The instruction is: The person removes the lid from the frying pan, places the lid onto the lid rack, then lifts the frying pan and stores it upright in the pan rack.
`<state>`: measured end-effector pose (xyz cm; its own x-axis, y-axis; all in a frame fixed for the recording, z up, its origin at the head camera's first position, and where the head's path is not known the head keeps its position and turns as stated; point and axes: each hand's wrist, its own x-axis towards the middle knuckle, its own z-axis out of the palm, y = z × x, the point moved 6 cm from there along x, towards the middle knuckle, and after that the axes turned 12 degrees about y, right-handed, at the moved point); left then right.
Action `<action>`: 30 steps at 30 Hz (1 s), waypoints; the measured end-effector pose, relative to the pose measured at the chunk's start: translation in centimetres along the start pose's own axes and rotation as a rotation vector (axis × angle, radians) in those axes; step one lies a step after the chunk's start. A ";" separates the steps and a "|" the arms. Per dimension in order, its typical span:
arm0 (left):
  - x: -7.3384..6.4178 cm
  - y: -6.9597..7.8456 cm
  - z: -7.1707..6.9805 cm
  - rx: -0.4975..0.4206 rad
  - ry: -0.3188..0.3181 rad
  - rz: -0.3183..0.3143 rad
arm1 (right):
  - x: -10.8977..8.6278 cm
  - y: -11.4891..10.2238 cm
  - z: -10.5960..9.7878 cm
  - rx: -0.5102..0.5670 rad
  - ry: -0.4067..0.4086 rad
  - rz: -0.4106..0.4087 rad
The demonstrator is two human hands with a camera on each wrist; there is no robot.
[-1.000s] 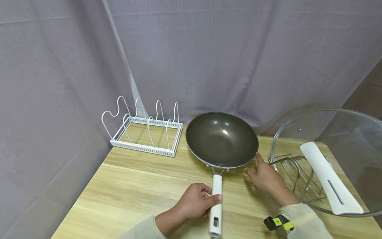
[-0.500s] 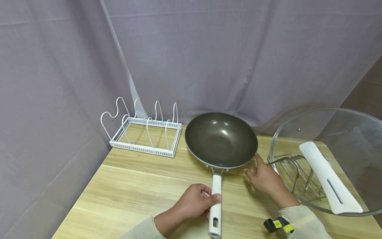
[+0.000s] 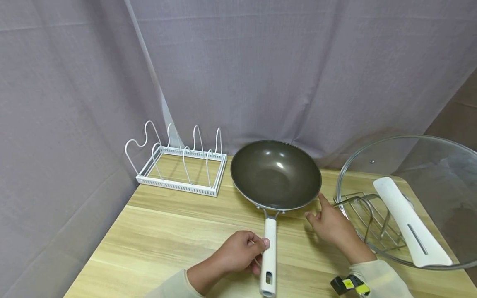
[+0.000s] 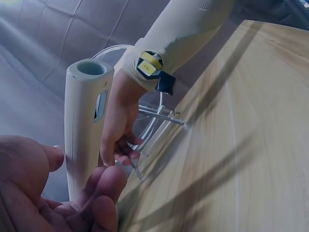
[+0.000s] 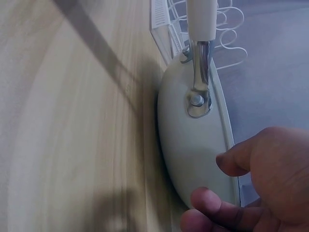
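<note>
A dark-coated wok (image 3: 275, 174) with a pale outer side (image 5: 193, 140) sits on the wooden table. Its white handle (image 3: 270, 254) points toward the person. My left hand (image 3: 234, 252) is at the left side of the handle, its thumb tip by the edge. In the left wrist view the loosely curled fingers (image 4: 108, 186) and the thumb lie on either side of the handle (image 4: 79, 121), without a firm grip. My right hand (image 3: 329, 221) has its index fingertip right at the wok's right rim. Its thumb is spread apart, near the wok's side in the right wrist view.
To the left stands a white wire rack (image 3: 179, 190) with upright loops. A large glass lid (image 3: 395, 136) with a white handle (image 3: 411, 223) leans at the right on a metal wire stand (image 3: 372, 223). Grey curtains (image 3: 242, 74) hang behind the table (image 3: 160, 223).
My left thumb has drawn back from across the wok handle to its left edge, and the left hand has shifted slightly left. The wok and right hand stay almost unchanged.
</note>
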<state>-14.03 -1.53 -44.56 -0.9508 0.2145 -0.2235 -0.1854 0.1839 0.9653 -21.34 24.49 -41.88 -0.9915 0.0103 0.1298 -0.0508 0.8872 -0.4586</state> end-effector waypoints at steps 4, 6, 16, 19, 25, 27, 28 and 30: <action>0.0 -0.1 -0.2 0.021 -0.019 -0.002 | -0.3 0.1 0.1 0.011 -0.006 -0.004; -0.1 -0.2 -0.2 0.035 -0.027 -0.006 | -0.4 0.3 0.3 0.010 -0.009 -0.002; 0.1 -0.6 -0.8 0.050 -0.061 -0.021 | -2.0 0.0 0.5 0.014 -0.041 0.045; 0.4 -0.7 -1.3 0.052 -0.042 -0.013 | -2.5 -0.3 0.6 0.019 -0.030 0.036; 1.0 -0.7 -2.2 0.084 -0.020 -0.006 | -3.6 -1.2 0.8 0.076 -0.027 0.046; 1.2 -0.7 -2.4 0.060 -0.028 -0.018 | -3.9 -1.6 0.8 0.101 -0.033 0.055; 1.3 -0.7 -2.4 0.043 -0.032 -0.023 | -4.0 -1.8 0.8 0.126 -0.040 0.058; 1.5 -0.8 -2.5 0.006 -0.036 -0.036 | -4.3 -2.2 0.8 0.196 -0.057 0.086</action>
<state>-15.92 -3.72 -45.33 -0.9339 0.2425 -0.2626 -0.2175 0.1974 0.9559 -17.04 22.12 -42.12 -0.9981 0.0512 0.0352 0.0177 0.7773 -0.6288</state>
